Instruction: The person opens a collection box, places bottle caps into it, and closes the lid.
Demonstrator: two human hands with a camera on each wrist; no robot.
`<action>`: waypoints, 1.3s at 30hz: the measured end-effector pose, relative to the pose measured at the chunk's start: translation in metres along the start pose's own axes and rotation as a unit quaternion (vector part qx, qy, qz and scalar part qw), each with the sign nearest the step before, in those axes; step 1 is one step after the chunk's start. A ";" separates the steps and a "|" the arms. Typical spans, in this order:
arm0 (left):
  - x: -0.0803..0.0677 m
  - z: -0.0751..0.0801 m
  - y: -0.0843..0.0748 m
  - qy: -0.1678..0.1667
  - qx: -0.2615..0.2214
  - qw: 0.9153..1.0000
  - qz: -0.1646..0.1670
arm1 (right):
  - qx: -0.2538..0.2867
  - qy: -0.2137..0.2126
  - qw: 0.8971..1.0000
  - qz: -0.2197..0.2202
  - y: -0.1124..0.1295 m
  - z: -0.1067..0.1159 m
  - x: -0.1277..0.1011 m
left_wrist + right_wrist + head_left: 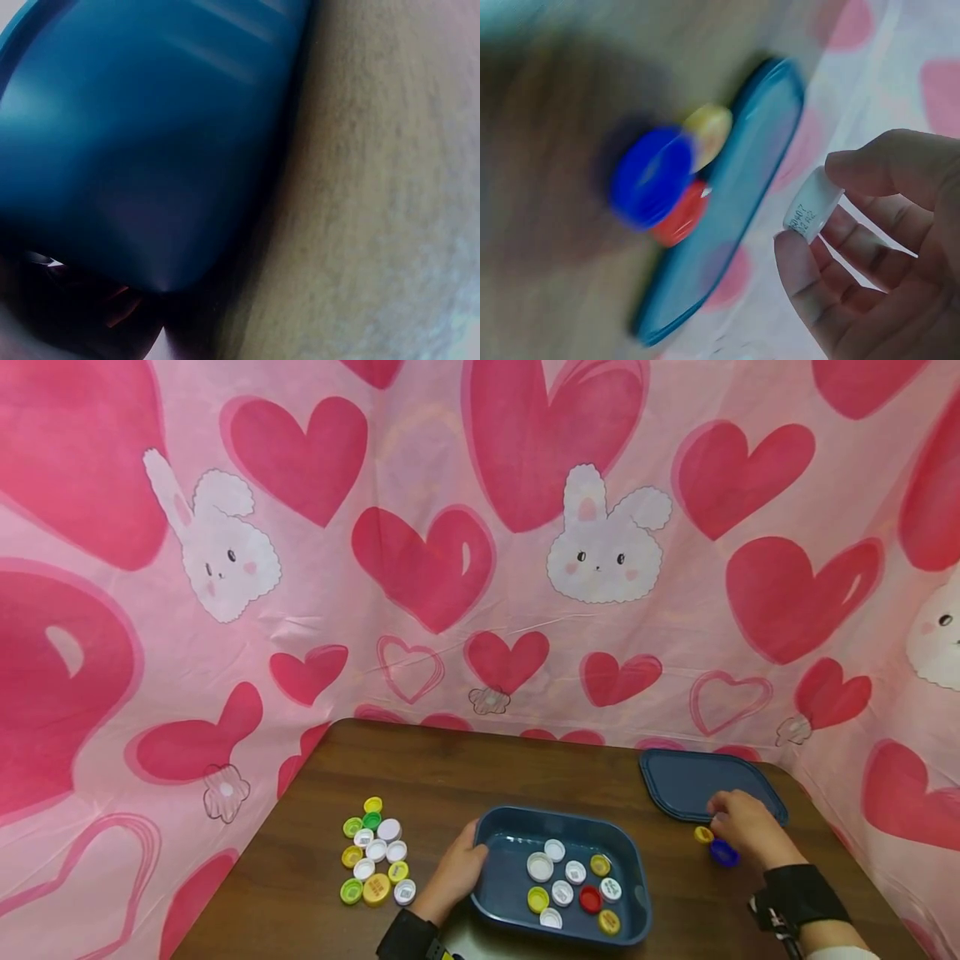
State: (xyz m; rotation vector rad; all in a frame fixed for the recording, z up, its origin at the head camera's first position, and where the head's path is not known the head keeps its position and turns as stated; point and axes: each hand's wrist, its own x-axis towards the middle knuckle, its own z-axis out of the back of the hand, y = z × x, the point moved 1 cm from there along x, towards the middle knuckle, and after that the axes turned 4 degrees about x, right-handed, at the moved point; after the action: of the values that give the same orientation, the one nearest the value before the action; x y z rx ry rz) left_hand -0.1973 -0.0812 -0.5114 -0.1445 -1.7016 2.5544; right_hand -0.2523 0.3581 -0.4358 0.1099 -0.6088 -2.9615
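R hand (870, 247) pinched a white cap (812, 204) between thumb & fingertips, held in the air just by the blue lid (701, 782) at the table's far right, w/ a blue cap (724, 853), a yellow cap (703, 834) & a red cap (679, 216) lying next to that lid. L hand (455, 875) curled round the left rim of the blue tub (630, 877), steadying it; approx ten caps already lay inside, and a loose pile of caps (375, 863) sat on the table (315, 893) to the tub's left. Looked like mid-sort, pickup done: next move would probably call for carrying the white cap over the tub's rim & letting go w/o nudging the tub.
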 end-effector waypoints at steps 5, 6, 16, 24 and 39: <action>0.000 0.000 0.000 0.003 -0.005 1.000 0.003 | -0.011 -0.028 0.998 0.063 0.041 -0.004 0.001; 0.000 0.000 0.000 0.003 -0.004 1.000 0.001 | -0.012 -0.036 0.996 0.077 0.049 -0.006 0.001; 0.000 0.000 -0.001 0.000 -0.001 1.000 -0.006 | 0.014 -0.011 0.993 0.119 0.127 -0.029 -0.002; 0.000 0.001 0.000 -0.002 -0.001 1.000 0.000 | -0.007 0.012 0.985 0.171 0.184 -0.050 -0.003; 0.000 0.001 0.000 -0.011 0.017 1.000 -0.016 | -0.043 0.083 0.954 0.283 0.246 -0.094 0.005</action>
State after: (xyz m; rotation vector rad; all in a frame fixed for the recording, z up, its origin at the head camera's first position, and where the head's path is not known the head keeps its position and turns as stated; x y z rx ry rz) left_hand -0.1970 -0.0821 -0.5112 -0.0867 -1.6527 2.5693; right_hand -0.2243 0.0961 -0.4242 0.1458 -0.4013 -2.3876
